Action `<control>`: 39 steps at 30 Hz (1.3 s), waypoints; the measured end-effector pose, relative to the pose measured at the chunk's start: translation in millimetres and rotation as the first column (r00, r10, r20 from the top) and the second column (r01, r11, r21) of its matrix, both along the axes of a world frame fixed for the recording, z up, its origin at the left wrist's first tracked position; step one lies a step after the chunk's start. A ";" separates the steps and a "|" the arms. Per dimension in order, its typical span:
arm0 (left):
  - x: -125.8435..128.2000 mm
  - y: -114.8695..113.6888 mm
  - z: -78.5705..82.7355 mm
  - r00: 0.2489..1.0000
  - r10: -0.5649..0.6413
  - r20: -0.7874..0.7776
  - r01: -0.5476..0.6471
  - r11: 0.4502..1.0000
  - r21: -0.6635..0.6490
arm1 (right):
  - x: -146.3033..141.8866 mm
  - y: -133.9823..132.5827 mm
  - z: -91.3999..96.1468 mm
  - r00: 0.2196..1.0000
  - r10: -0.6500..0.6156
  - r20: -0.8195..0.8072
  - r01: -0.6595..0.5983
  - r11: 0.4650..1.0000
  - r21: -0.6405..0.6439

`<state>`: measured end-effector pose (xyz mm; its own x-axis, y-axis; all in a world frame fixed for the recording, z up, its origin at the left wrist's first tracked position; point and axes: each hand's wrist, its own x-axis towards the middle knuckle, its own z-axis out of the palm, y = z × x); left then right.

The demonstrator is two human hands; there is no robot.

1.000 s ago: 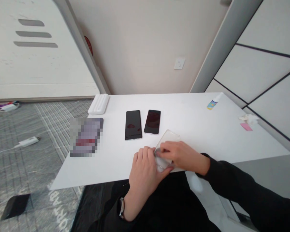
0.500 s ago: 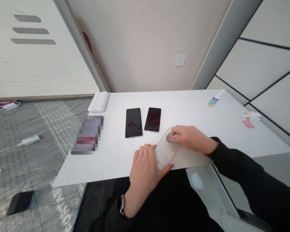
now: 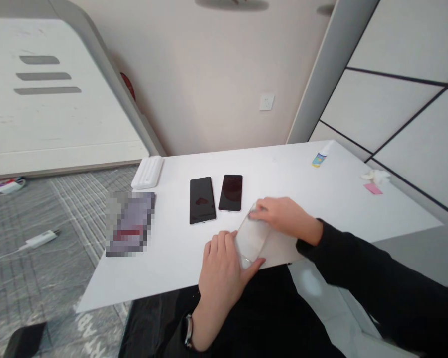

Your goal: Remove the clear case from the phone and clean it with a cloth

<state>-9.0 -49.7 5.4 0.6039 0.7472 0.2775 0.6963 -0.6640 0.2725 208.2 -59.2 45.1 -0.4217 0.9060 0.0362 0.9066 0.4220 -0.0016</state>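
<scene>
A clear phone case (image 3: 251, 236) lies tilted near the front edge of the white table (image 3: 321, 199). My left hand (image 3: 222, 268) grips its near end, thumb under and fingers curled over the left side. My right hand (image 3: 283, 216) is closed on its far end, fingertips pinching the top corner. Just beyond the case lie two black phones side by side, a longer one (image 3: 202, 200) on the left and a shorter one (image 3: 231, 192) on the right.
A white ribbed case (image 3: 147, 172) sits at the table's far left corner, with a blurred flat item (image 3: 130, 223) near the left edge. A small bottle (image 3: 319, 158), crumpled tissue (image 3: 375, 175) and pink slip (image 3: 372, 188) lie far right. Chargers and cables lie on the floor at left.
My right hand slid from the near end of the clear case up to its far end. My left hand kept its grip. The camera view shifted slightly.
</scene>
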 end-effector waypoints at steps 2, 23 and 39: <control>0.3 -0.2 1.5 1.000 0.002 -0.008 -0.002 1.000 -0.015 | 3.3 1.5 0.6 0.997 -0.063 0.034 0.062 0.998 0.033; 1.2 -1.2 1.5 1.000 0.001 -0.003 -0.001 1.000 0.014 | 2.5 8.3 3.0 0.972 0.236 -0.016 -0.236 0.972 -0.017; 1.0 0.0 0.8 1.000 -0.004 0.009 0.004 1.000 0.009 | 28.8 18.2 17.4 0.969 0.246 -0.025 -0.248 0.964 -0.096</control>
